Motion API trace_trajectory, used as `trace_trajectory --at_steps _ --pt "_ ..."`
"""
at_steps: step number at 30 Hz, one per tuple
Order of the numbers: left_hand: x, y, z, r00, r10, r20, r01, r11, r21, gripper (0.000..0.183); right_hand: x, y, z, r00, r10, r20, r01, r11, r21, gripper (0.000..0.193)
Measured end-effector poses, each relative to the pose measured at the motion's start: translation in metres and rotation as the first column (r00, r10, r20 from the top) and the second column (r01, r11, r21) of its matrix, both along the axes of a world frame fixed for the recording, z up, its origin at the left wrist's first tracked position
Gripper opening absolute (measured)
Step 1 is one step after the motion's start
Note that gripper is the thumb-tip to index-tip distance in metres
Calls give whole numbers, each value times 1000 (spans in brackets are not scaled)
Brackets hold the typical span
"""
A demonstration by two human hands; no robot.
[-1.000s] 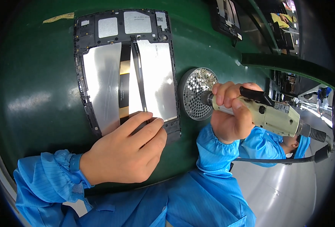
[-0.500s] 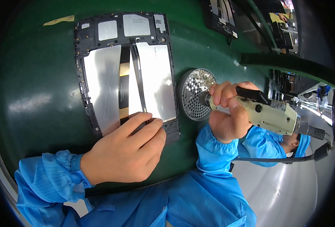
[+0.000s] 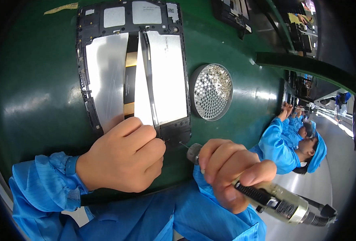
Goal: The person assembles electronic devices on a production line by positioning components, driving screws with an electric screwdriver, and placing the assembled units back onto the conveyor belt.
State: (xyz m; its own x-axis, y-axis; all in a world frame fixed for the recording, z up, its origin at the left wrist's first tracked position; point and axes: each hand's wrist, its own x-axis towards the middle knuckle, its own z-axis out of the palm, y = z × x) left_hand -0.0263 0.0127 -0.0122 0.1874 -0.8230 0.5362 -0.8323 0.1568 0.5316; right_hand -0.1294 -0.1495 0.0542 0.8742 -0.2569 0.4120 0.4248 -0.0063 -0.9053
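Tablet assembly (image 3: 130,82) lies flat on the green table (image 3: 37,72), in front of the person and left of the screw dish (image 3: 205,105); bright metal plates flank its dark centre section, and a dark strip (image 3: 149,76) runs lengthwise over it. Main change: the electric screwdriver (image 3: 280,203), whose nose was over the dish half a second ago, is now clear of it and brought across to the lower right corner of the assembly. The right hand (image 3: 230,172) has its fingers clamped around the tool, nose pointing left. The bit (image 3: 183,143) appears over the dark corner section; contact cannot be confirmed, and any screw on the bit is too small to tell. The left hand (image 3: 125,156) is now more curled, its fingers drawn together at the lower edge of the assembly, below the strip; the fingertips are hidden, so whether they grip anything cannot be told. Small screws (image 3: 220,78) lie in the upper part of the dish, with bare holes below them. Judged from this shift, work has passed from the dish to the assembly; alignment of the bit at the corner is the point to check.
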Motion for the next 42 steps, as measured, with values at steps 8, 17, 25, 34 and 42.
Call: trace_trajectory --at_steps 8,17,25,34,42 --pt "-1 4 5 1000 -17 -12 18 1000 23 12 3 13 -1 999 -19 -33 18 1000 -9 29" --pt "-2 14 5 1000 -20 -1 20 999 27 10 3 19 -3 998 41 -43 -42 999 -15 33" --pt "2 6 8 999 -35 21 33 997 72 11 11 5 -1 982 172 -75 -184 965 -190 34" --pt "-1 0 9 995 15 104 -33 985 168 28 -7 -44 7 996 89 -21 -91 987 -129 36" --pt "2 -4 14 996 -37 85 17 974 227 26 -15 -85 -6 959 -276 62 280 958 -64 34"
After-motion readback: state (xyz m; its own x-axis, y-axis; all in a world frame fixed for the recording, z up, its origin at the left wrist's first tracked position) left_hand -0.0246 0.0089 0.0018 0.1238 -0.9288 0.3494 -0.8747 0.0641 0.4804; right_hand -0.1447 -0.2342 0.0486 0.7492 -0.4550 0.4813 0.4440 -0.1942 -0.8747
